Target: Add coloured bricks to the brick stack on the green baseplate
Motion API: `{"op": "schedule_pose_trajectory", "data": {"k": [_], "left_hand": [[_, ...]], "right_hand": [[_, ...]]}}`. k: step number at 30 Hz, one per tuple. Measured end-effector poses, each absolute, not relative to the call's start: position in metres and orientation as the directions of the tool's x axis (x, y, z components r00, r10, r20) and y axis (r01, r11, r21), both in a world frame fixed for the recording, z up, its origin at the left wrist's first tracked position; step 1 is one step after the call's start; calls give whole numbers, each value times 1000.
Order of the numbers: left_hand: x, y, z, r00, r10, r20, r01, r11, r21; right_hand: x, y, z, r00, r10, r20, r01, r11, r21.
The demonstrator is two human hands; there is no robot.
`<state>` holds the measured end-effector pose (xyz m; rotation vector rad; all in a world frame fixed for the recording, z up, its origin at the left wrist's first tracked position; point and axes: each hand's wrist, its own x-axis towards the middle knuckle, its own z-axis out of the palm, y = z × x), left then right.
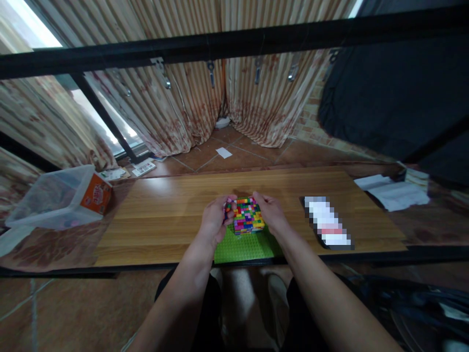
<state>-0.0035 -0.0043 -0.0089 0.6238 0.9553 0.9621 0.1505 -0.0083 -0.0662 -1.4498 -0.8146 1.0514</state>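
A block of many-coloured toy bricks (248, 215) sits on a green studded baseplate (245, 248) at the front of the wooden table. My left hand (215, 217) is at the block's left side, fingers curled round a few small coloured bricks (228, 207); whether these are joined to the block I cannot tell. On the far right corner rests my right hand (270, 211), its fingers bent and closed against the block's edge. Part of the baseplate is hidden under the block and both hands.
A phone (328, 222) with a blurred-out screen lies right of the hands on the wooden table (154, 220). To the left stands a clear plastic bin (54, 198) with an orange label. White papers (394, 190) lie at the right. A black bar (234, 44) with hanging hooks crosses above.
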Motion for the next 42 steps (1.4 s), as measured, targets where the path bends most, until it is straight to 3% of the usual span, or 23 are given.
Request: {"op": "schedule_pose_trajectory", "data": {"k": [10,22,33,42], "left_hand": [[-4,-7,-12,279,904,-323,-389,414,823],[-4,-7,-12,280,905,-319,-376,409,832],[-4,-8,-12,280,903,-327,-389,418,821],[-4,-7,-14,282,903,-323,-353,411,840]], "right_hand": [[149,-9,-68,389,911,-140,-43,-133,-990],[147,-12,-62,374,926,-47,146,-109,-983],[146,-6,-61,335,931,-142,0,-150,-989],[147,-6,-66,336,935,-110,44,-132,-990]]}}
